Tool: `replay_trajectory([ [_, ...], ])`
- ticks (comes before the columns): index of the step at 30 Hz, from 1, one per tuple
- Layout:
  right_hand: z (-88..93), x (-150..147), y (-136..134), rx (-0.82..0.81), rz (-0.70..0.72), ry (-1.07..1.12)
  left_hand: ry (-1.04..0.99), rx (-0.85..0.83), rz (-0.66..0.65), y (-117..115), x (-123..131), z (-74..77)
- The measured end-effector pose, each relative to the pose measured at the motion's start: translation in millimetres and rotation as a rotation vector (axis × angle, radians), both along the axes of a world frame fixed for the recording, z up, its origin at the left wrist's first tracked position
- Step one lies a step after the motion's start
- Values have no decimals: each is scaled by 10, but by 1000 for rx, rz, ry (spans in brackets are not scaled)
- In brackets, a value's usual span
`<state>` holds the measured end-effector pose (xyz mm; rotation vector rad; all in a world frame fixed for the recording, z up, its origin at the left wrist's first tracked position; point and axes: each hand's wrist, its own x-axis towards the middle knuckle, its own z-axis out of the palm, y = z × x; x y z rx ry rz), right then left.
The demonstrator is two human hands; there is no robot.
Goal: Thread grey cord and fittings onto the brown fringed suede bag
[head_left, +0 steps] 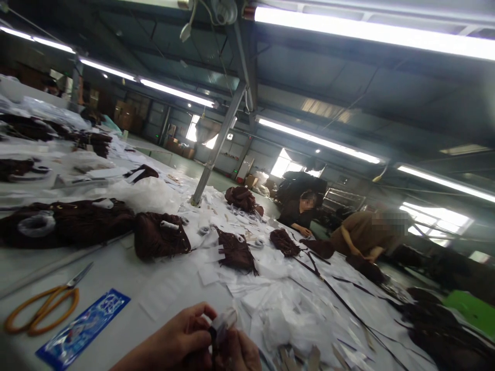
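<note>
Pinching a translucent wrap and dark strap, the left hand and right hand met above the pale surface, fingers clamped on them. The wrap seemed light, soft, slippery, likely best gripped where it met the strap.

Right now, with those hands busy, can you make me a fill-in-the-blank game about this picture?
1. A small see-through piece is held between the left hand and the ____.
2. The shiny packet near the hands is mostly coloured ____.
3. The scissors lie to the ____ of both hands.
4. The fringed piece on the table is dark ____.

Missing words: right hand; blue; left; brown.
</note>
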<state>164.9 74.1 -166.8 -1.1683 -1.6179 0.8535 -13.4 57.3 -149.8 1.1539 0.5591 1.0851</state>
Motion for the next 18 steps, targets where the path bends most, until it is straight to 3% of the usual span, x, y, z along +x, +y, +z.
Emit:
replay_trajectory([
  [7,42,-34,191,165,65,-225,98,0,188,162,28,11],
  [9,68,-64,200,217,-17,-258,89,-32,320,210,64,7],
  [12,58,-128,167,299,-261,-232,62,-123,444,275,128,-30],
  [14,22,-194,130,368,-308,-199,45,-144,452,300,166,-55],
  [16,-16,-268,103,416,-248,-172,10,-121,420,303,189,-60],
  [18,-41,-324,101,365,-249,-106,-16,-91,383,286,188,-47],
])
